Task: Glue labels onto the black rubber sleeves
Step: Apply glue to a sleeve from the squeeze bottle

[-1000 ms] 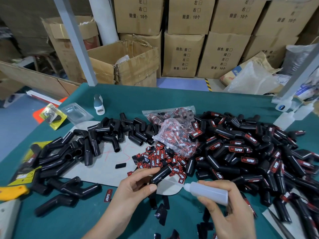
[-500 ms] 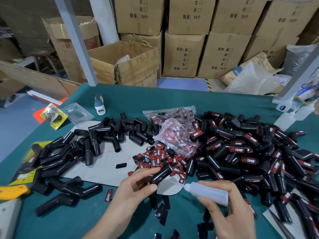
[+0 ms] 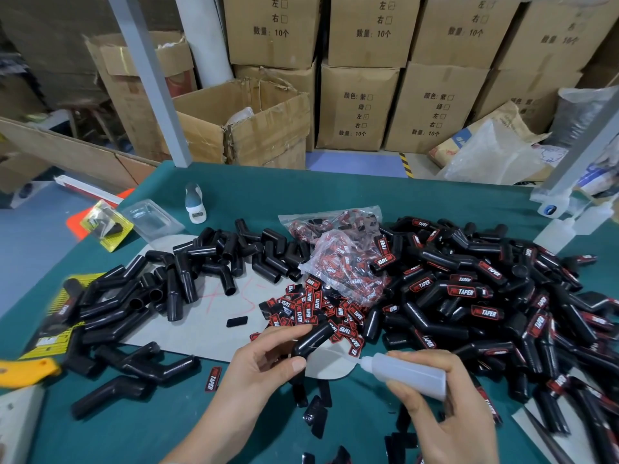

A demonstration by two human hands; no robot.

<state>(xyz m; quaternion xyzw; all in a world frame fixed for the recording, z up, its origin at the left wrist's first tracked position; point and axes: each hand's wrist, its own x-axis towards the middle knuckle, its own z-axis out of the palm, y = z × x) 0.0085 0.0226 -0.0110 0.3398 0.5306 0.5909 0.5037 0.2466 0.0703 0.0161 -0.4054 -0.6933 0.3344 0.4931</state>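
Now, left hand (image 3: 264,366): pinches a black sleeve (image 3: 311,338) near the table's (image 3: 335,192) front.
Right hand (image 3: 445,403): curled round a glue bottle (image 3: 407,370), tip beside the sleeve.
Labels (image 3: 315,306): loose, just beyond.

Gluing at a green table strewn with sleeves
The left hand (image 3: 264,363) pinches a black rubber sleeve (image 3: 311,338); the right hand (image 3: 445,406) grips a glue bottle (image 3: 407,371) (nozzle aimed at it), loose labels (image 3: 311,304) just beyond
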